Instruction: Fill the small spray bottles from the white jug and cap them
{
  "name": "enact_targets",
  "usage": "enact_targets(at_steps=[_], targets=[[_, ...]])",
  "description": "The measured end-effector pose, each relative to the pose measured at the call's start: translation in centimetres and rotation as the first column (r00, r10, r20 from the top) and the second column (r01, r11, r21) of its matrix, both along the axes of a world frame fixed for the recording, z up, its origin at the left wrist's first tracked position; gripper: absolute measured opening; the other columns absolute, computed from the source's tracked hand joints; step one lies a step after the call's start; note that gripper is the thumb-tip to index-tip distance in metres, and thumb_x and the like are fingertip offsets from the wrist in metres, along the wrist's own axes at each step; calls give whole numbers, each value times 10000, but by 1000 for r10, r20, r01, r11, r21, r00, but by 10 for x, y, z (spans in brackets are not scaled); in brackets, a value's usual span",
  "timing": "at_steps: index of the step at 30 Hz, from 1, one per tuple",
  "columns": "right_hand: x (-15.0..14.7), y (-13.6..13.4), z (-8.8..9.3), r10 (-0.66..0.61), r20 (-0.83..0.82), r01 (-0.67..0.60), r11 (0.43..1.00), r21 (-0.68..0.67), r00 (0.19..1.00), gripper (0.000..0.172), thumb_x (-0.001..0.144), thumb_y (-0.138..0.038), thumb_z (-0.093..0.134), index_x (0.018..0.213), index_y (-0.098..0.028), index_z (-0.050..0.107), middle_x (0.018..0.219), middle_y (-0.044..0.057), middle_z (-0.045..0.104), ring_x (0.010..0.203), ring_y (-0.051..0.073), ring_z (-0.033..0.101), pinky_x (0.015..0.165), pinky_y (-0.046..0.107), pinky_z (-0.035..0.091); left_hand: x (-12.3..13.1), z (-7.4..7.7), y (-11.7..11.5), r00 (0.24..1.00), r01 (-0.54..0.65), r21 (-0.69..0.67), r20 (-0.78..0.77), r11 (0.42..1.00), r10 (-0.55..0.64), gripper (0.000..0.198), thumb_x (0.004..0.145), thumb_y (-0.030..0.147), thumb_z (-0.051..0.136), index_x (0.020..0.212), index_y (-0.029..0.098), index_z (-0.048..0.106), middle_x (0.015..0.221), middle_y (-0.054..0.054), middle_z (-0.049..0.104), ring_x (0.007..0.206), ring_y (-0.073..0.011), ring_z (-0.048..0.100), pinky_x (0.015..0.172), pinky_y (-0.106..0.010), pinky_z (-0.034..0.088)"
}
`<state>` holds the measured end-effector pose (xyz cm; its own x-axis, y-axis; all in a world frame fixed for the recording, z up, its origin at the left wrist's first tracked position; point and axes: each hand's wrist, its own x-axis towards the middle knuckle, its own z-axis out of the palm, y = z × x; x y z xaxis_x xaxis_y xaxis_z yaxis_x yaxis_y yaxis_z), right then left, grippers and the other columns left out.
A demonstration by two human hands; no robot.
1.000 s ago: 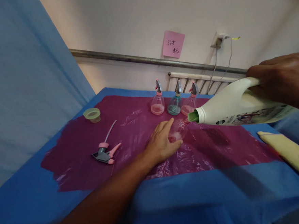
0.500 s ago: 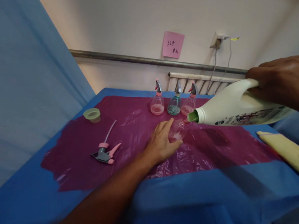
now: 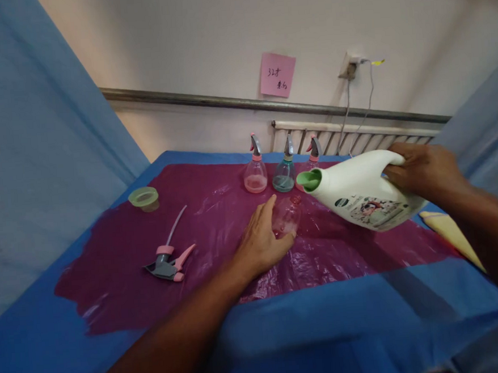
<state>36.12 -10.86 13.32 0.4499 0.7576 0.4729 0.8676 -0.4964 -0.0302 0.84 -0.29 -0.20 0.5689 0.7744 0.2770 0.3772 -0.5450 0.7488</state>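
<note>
Jug [image 3: 351,185], smooth opaque plastic with a soft sheen; bottle [image 3: 287,215], clear glossy plastic; sheet [image 3: 216,211], thin, wrinkled, shiny plastic film; table cover [image 3: 347,316], matt cloth; spray head [image 3: 164,267], smooth plastic; cup [image 3: 144,197], translucent plastic; rail [image 3: 200,102], dull metal; note [image 3: 278,75], matt paper.

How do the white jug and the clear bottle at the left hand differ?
The white jug is opaque; the clear bottle is transparent. The jug outsizes the bottle. The jug is tipped, held by the right hand; the left hand holds the bottle on the purple sheet. Both are uncapped.
</note>
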Motion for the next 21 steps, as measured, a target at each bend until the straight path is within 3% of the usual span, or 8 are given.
enact_targets(at_steps=[2, 5, 9, 13, 17, 21], targets=[[6, 4, -11, 44, -235, -3, 985, 172, 971, 177, 798, -371, 702, 865, -223, 771, 779, 40, 735, 762, 203, 617, 686, 324, 387, 0, 1, 0, 1000, -16, -8, 18, 1000, 16, 935, 915, 377, 782, 1735, 176, 379, 1710, -208, 533, 1601, -405, 535, 1353, -609, 443], [13, 8, -31, 141, -500, 82, 914, 398, 854, 193, 723, -312, 725, 845, -177, 790, 718, 35, 704, 746, 194, 617, 642, 302, 418, 1, 2, 1, 999, -25, -18, 28, 1000, 25, 911, 914, 366, 781, 1719, 189, 392, 1690, -198, 548, 1594, -401, 545, 1351, -611, 445], [23, 15, -72, 221, -598, 183, 822, 539, 770, 345, 728, -430, 733, 929, -155, 788, 876, 98, 788, 734, 196, 639, 615, 301, 498, 1, 0, 4, 999, -41, -19, 22, 999, 41, 883, 904, 368, 796, 1689, 199, 428, 1685, -187, 547, 1578, -392, 562, 1351, -607, 449], [33, 22, -111, 278, -643, 252, 755, 606, 713, 493, 698, -567, 748, 991, -170, 766, 1037, 143, 823, 785, 222, 703, 683, 331, 592, 0, -3, 6, 999, -53, -37, -4, 998, 53, 864, 907, 407, 810, 1667, 225, 443, 1693, -178, 540, 1582, -392, 559, 1351, -610, 447], [37, 21, -131, 266, -630, 223, 778, 587, 730, 417, 757, -563, 721, 996, -221, 748, 1025, 126, 837, 854, 275, 749, 730, 384, 630, 0, -1, 4, 998, -52, -60, -31, 997, 50, 859, 918, 425, 807, 1663, 230, 427, 1710, -187, 529, 1597, -403, 539, 1356, -638, 427], [36, 7, -132, 185, -506, 89, 878, 470, 842, 298, 860, -517, 637, 992, -264, 719, 968, 135, 836, 835, 314, 765, 666, 404, 616, -1, 4, 2, 998, -44, -117, -44, 992, 39, 880, 936, 421, 800, 1685, 230, 381, 1723, -197, 527, 1594, -408, 546, 1348, -646, 434]])
